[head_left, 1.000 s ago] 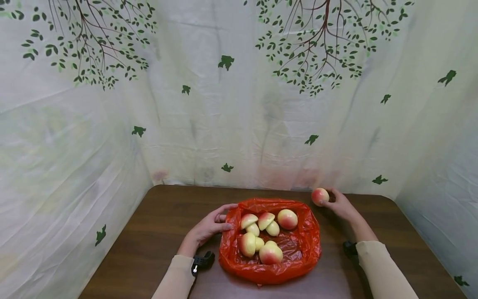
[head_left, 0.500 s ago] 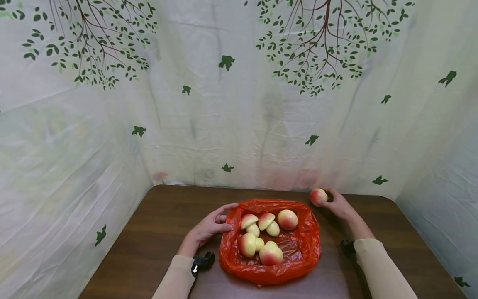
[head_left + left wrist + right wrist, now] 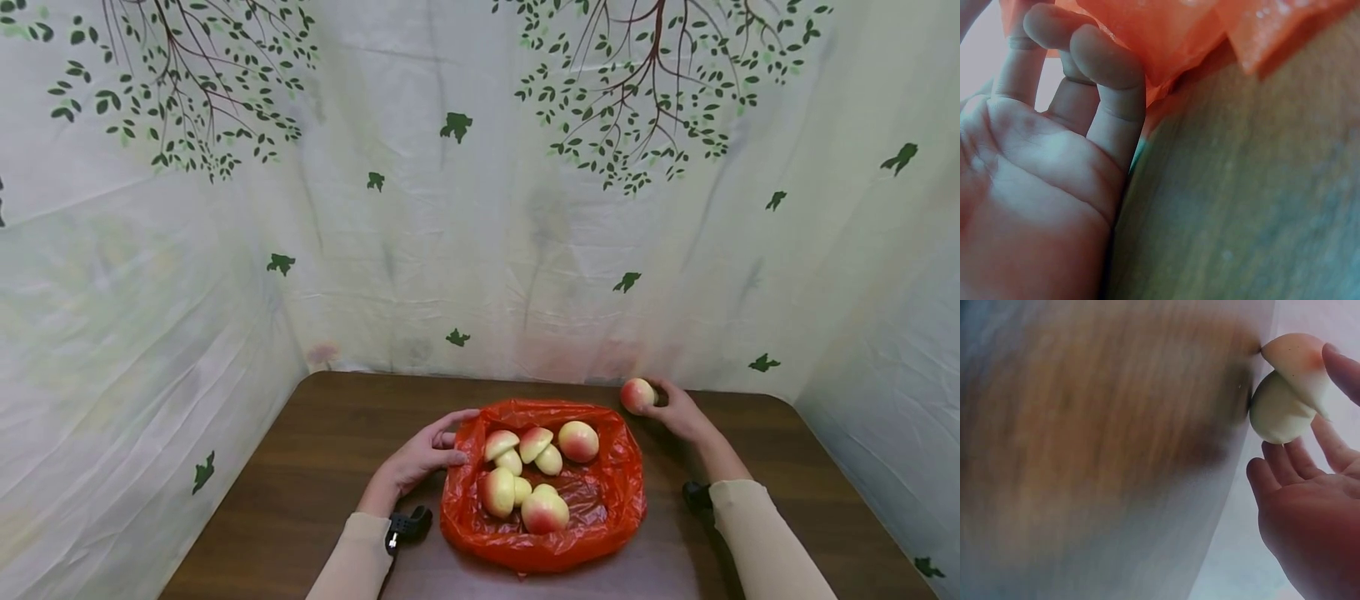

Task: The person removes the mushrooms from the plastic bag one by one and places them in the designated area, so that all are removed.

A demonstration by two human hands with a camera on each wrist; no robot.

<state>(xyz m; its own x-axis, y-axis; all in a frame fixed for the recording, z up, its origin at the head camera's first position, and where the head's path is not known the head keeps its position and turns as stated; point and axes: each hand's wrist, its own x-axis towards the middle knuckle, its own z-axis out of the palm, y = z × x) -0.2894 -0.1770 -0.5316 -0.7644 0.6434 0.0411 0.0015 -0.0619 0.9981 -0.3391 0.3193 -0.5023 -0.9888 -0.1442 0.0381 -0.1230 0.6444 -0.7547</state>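
In the head view, a red plastic bag [image 3: 540,552] stands spread wide on the table, with several toy mushrooms inside, among them one mushroom [image 3: 545,509] near its front. Their caps are yellow blushed with red, on pale stems. My left hand [image 3: 414,457] holds the bag's left edge, thumb at the side and index finger along the rim; its curled fingers [image 3: 1107,59] show against the red film in the left wrist view. Beyond the bag's back right corner, my right hand [image 3: 680,412] grips another toy mushroom [image 3: 1297,362] between thumb and fingers, stem low by the table.
The brown wooden table [image 3: 337,417] ends at a pale curtain [image 3: 480,250] printed with leaves and branches, which also closes in both sides. Black wrist straps [image 3: 408,525] sit on both forearms.
My right hand has shifted slightly left toward the bag, carrying the toy mushroom. The left hand and the bag stay where they were.
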